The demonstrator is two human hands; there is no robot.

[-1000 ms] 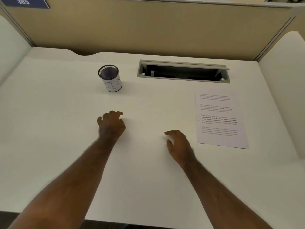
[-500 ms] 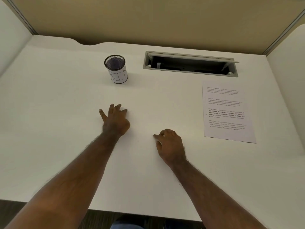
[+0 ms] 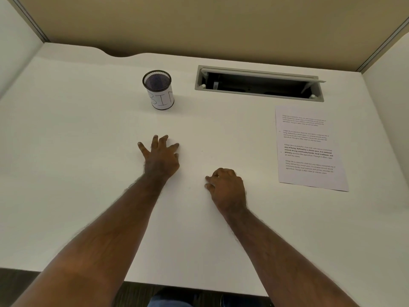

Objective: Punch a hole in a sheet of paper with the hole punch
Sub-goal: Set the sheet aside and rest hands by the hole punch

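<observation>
Paper is the only task thing in sight; no hole punch shows anywhere on the tabletop (image 3: 66,151). At the far left-centre stands a mesh cup (image 3: 158,89) wrapped in a label reading "BIN", upright and well apart from both hands. The left hand (image 3: 161,157) lies palm down in the middle, its grip spread wide and holding nothing, fingertips flat on the bare surface. Just to its right and nearer the body, the right hand (image 3: 226,188) rests with its grip curled loosely under, empty as well. Behind it, a cable hatch (image 3: 259,84) is set into the surface with its lid propped open; what is inside is too dark to tell. Far right lies the paper (image 3: 309,147), a printed sheet flat and slightly askew, well apart from the right hand.

The step in hand looks like fetching the sheet. Doing it well likely means reaching across with the right hand, sliding the sheet toward the middle rather than pinching it, so it stays uncreased, then finding the punch.
</observation>
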